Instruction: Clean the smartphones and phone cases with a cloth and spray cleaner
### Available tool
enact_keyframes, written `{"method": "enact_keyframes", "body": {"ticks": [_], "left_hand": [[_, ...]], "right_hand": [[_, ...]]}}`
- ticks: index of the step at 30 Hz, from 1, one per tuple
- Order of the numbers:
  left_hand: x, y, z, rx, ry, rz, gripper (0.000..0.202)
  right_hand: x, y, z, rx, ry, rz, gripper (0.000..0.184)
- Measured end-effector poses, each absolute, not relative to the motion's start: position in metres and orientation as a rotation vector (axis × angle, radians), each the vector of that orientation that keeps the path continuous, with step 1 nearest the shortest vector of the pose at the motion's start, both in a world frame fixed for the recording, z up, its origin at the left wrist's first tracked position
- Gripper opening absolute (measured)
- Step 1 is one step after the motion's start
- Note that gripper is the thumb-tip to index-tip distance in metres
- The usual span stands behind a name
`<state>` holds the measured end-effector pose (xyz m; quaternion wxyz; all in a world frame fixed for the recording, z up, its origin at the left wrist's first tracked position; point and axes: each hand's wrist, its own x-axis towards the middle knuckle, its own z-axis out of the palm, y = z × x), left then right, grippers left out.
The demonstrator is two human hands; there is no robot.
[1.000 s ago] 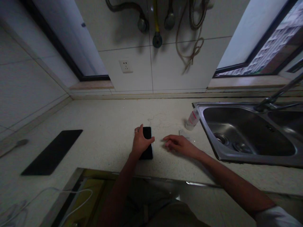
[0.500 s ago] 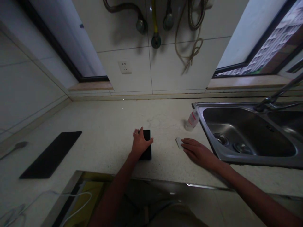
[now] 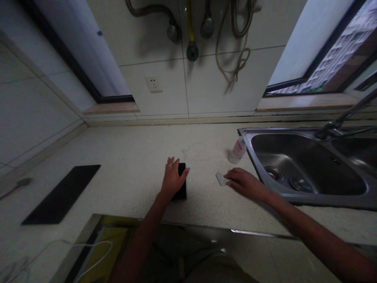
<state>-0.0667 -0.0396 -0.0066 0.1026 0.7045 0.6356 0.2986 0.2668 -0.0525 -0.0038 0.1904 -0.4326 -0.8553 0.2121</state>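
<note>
A black smartphone lies flat on the pale countertop, partly covered by my left hand. That hand straddles it, with the thumb at its right edge and the fingers, one wearing a ring, by its upper left side. To the right, my right hand rests low over the counter. Its thumb and fingertips are closed on the edge of a small, flat, greyish-white folded wipe. Just behind this hand stands a clear bottle with a pink-and-white label.
A steel double sink with a faucet is set into the counter at right. A black mat lies at left, near a white cable. Hoses and valves hang on the tiled wall. The counter's front edge runs below my hands.
My right hand's fingers have bent, closing on the wipe, which now shows more of its surface. My left hand stays over the smartphone. The view has shifted slightly.
</note>
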Motion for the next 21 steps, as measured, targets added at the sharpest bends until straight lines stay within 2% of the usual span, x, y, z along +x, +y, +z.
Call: {"method": "enact_keyframes", "body": {"ticks": [3, 7, 10, 12, 15, 17, 21], "left_hand": [[-0.053, -0.063, 0.022, 2.142, 1.64, 1.151, 0.044], [-0.034, -0.092, 0.043, 2.291, 1.185, 1.197, 0.031], [-0.035, -0.091, 0.026, 2.371, 1.346, 1.269, 0.019], [-0.044, -0.085, 0.003, 2.348, 1.683, 1.242, 0.021], [-0.063, -0.079, -0.03, 2.228, 2.029, 1.132, 0.039], [-0.073, -0.081, -0.043, 2.18, 2.073, 1.046, 0.049], [-0.08, -0.088, -0.046, 2.114, 2.048, 0.919, 0.052]], "right_hand": [[0.261, -0.049, -0.007, -1.205, -2.358, 0.646, 0.034], [0.26, -0.048, -0.013, -1.196, -2.259, 0.667, 0.034], [0.262, -0.049, -0.015, -1.183, -2.25, 0.667, 0.034], [0.263, -0.049, -0.015, -1.177, -2.256, 0.654, 0.034], [0.261, -0.051, -0.014, -1.186, -2.246, 0.638, 0.034], [0.259, -0.052, -0.011, -1.2, -2.223, 0.63, 0.035], [0.252, -0.056, -0.002, -1.251, -2.125, 0.611, 0.037]]}}
